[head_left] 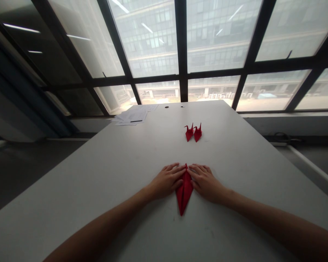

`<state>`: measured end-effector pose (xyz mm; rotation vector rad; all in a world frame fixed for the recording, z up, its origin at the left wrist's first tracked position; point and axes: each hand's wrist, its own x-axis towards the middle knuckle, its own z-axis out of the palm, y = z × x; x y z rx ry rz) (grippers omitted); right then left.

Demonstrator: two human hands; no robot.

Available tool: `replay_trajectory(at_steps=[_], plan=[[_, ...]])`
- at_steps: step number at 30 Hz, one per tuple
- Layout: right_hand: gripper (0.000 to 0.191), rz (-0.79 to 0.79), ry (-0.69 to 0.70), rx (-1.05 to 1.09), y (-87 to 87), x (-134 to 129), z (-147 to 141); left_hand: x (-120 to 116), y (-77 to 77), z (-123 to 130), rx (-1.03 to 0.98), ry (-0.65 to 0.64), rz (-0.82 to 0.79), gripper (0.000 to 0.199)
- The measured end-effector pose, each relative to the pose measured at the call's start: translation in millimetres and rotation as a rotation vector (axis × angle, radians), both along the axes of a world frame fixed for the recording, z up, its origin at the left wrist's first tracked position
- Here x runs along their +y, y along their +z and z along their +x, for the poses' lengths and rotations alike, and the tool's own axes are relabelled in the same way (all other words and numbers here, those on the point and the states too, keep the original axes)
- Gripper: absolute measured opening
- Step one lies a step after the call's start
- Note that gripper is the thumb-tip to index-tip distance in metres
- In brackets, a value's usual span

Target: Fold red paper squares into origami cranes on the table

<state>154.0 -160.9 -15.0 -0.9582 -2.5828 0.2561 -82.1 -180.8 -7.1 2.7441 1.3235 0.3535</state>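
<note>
A piece of red origami paper (186, 191), folded into a long kite shape with a slit down its middle, lies on the white table in front of me. Its narrow point faces me. My left hand (168, 180) is closed on its left side, thumb and fingertips on the paper. From the right, my right hand (206, 182) grips the opposite side in the same way. Both sets of fingertips meet near the small far tip and partly cover the upper part. Beyond my hands stand two finished red paper cranes, a left crane (189, 134) and a right crane (198, 134), side by side.
White paper sheets (132, 114) lie at the table's far left, with a dark pen-like object (136, 120) on them. A round hole (166, 107) is near the far edge of the table (112, 174). Large dark-framed windows rise behind, and a blue curtain (30, 80) hangs left.
</note>
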Motion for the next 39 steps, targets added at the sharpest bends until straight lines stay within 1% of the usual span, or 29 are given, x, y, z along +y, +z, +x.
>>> replay_trajectory(at_steps=[10,15,21,26,28,33,36,39], plan=[[0.044,0.008,0.009,-0.016,-1.1,1,1,-1,14.2,4,0.005,-0.022,0.008,0.047],[0.043,0.01,0.021,-0.026,0.4,1,2,-1,13.8,2,0.005,-0.024,-0.009,0.05],[0.043,0.017,0.025,-0.035,0.9,1,1,2,8.7,-2,0.024,-0.015,-0.049,0.053],[0.044,0.017,0.026,-0.039,0.6,1,2,3,4.8,-4,0.0,-0.008,-0.035,0.058],[0.044,0.016,0.024,-0.04,0.3,1,2,2,5.8,-3,-0.015,-0.009,-0.017,0.058],[0.044,0.013,0.022,-0.038,0.1,1,1,0,13.8,0,-0.027,-0.034,-0.013,0.047],[0.045,0.015,0.025,-0.035,0.8,1,1,0,17.1,0,-0.027,-0.045,-0.019,0.046],[0.045,0.018,0.027,-0.031,1.7,1,1,0,18.0,0,-0.031,-0.02,-0.015,0.047]])
